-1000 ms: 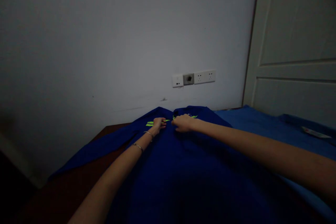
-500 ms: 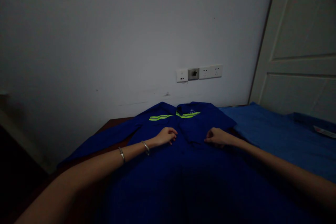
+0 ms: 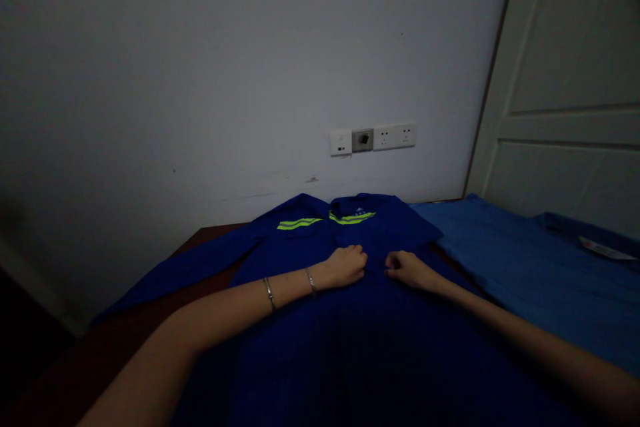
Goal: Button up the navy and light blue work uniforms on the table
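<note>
A dark blue work jacket (image 3: 350, 333) with yellow-green reflective stripes (image 3: 325, 220) near its collar lies spread flat on a dark brown table (image 3: 115, 340). My left hand (image 3: 345, 265), with two thin bracelets on the wrist, rests on the jacket's chest with its fingers curled. My right hand (image 3: 406, 268) lies just to its right, fingers curled and pinching at the fabric along the front. The two hands are almost touching at the jacket's middle.
A lighter blue garment (image 3: 530, 267) with a small white label lies to the right. A white wall with a row of sockets (image 3: 373, 139) stands behind the table. A white panelled door (image 3: 570, 93) is at the right.
My hands came back from the collar to the chest of the jacket, spread apart, and have now closed in toward each other at the front opening.
</note>
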`<action>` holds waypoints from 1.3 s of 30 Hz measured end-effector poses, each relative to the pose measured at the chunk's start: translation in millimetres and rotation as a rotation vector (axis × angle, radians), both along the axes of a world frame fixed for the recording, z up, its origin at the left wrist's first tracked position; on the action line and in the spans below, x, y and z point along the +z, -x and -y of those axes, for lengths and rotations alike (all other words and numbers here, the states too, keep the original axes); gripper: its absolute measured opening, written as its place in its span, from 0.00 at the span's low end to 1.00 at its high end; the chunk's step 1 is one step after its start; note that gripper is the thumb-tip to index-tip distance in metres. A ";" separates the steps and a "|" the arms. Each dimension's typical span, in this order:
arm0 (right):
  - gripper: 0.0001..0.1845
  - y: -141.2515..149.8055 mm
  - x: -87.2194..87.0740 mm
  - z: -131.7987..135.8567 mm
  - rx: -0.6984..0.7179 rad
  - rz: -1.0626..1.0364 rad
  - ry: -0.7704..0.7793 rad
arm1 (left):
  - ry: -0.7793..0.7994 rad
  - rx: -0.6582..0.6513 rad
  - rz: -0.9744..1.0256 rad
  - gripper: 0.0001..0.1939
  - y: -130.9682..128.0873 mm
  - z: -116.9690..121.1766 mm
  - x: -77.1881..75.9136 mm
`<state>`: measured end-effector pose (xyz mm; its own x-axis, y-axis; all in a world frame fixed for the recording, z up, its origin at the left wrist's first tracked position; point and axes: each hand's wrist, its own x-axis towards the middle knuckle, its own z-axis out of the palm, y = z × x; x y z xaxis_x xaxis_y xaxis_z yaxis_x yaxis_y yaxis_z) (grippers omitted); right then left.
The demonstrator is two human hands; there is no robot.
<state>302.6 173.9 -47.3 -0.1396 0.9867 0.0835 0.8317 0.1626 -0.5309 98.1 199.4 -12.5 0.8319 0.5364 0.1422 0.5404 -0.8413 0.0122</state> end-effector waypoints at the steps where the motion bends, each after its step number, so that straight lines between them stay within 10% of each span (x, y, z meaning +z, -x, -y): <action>1: 0.04 0.4 3.4 0.1 0.010 -0.035 -0.021 | 0.029 0.026 0.034 0.08 2.1 -3.2 1.6; 13: 0.17 23.9 63.0 -5.3 -0.103 -0.476 -0.188 | 1.074 0.500 0.936 0.04 50.4 -1.7 14.2; 24: 0.11 50.9 68.5 -9.0 0.327 -0.133 -0.595 | 1.280 0.642 1.072 0.09 72.6 27.0 -2.8; 31: 0.17 66.1 62.5 4.5 0.620 -0.102 -0.384 | 1.346 0.677 1.131 0.09 72.0 49.9 -7.1; 39: 0.17 72.5 43.5 6.6 0.500 -0.259 -0.361 | 1.344 0.720 1.153 0.08 67.0 65.2 -6.4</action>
